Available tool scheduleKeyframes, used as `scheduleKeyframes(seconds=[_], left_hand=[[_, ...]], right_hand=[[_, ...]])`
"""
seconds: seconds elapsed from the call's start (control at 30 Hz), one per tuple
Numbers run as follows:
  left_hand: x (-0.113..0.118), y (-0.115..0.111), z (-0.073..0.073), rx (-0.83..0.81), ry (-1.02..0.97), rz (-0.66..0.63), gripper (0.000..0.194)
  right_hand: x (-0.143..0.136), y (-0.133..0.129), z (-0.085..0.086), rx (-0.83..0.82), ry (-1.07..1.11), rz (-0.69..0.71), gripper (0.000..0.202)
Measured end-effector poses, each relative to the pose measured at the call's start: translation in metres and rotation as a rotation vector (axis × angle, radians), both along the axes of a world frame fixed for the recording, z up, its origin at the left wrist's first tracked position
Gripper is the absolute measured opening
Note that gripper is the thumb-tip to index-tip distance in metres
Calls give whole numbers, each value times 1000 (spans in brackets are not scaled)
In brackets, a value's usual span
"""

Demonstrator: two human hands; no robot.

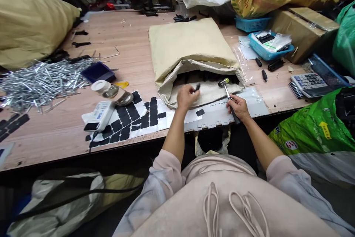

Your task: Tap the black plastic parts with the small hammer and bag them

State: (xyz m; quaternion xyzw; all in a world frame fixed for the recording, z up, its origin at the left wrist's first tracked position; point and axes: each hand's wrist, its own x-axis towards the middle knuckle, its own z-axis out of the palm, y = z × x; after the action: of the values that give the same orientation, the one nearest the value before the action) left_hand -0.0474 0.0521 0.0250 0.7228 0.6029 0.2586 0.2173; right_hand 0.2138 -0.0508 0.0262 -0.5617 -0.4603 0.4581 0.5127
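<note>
My right hand [239, 107] is closed round the handle of a small hammer [227, 92], whose yellowish-green tipped head points away from me over the mouth of a sack. That cream woven sack [191, 43] lies on the table with its opening toward me; dark pieces show inside. At the left part of the opening, my left hand [187, 97] pinches a small black piece [197, 87], mostly covered by the fingers. Between the hands, on a pale sheet at the table edge, rests a black rounded sticker-like patch [200, 112].
Left on the table lie a heap of metal rods [50, 81], a clear jar [113, 92], a white device [100, 115] and sheets of black patches [130, 113]. To the right are a calculator [310, 83], a blue basket [270, 50], a cardboard box [307, 30] and a green bag [305, 126].
</note>
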Motion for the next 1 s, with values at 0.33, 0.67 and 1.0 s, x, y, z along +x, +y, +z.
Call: scheduleKeyframes(seconds=[0.33, 0.67, 1.0], left_hand=[[38, -33, -17, 84, 60, -177, 20], [41, -34, -12, 59, 52, -99, 16], [41, -33, -11, 23, 21, -90, 16]], right_hand=[[-2, -5, -4, 33, -88, 27, 50], [-12, -37, 0, 58, -342, 78, 50], [-19, -37, 11, 188, -495, 83, 43]])
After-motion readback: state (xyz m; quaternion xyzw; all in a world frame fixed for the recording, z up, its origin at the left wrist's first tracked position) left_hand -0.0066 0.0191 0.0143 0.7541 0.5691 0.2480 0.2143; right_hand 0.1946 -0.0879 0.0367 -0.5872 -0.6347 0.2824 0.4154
